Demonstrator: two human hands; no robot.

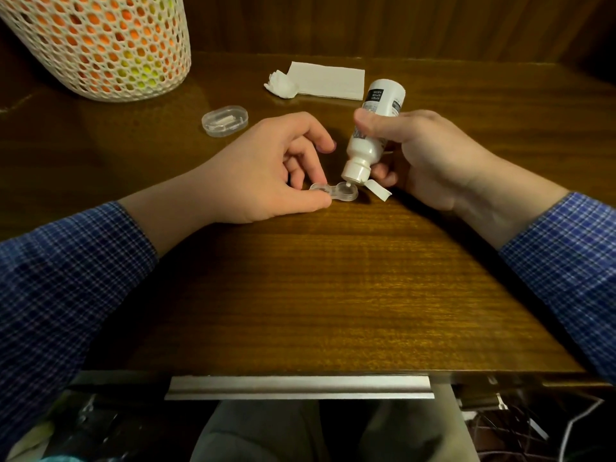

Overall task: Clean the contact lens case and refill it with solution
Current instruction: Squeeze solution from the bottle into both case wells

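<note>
A clear two-well contact lens case (345, 192) lies flat on the wooden table (333, 278). My left hand (266, 171) pinches its left well between thumb and fingers. My right hand (423, 155) grips a white solution bottle (371, 128), tipped nozzle-down with its tip just over the right well. The bottle's flip cap (378, 191) hangs open beside the nozzle. Whether liquid is in the wells cannot be made out.
A clear oval plastic box (225, 121) sits behind my left hand. A folded white tissue (328, 80) and a crumpled piece (280, 84) lie at the back. A white mesh basket with orange contents (96, 45) stands at the back left. The table's front edge (300, 373) is near me.
</note>
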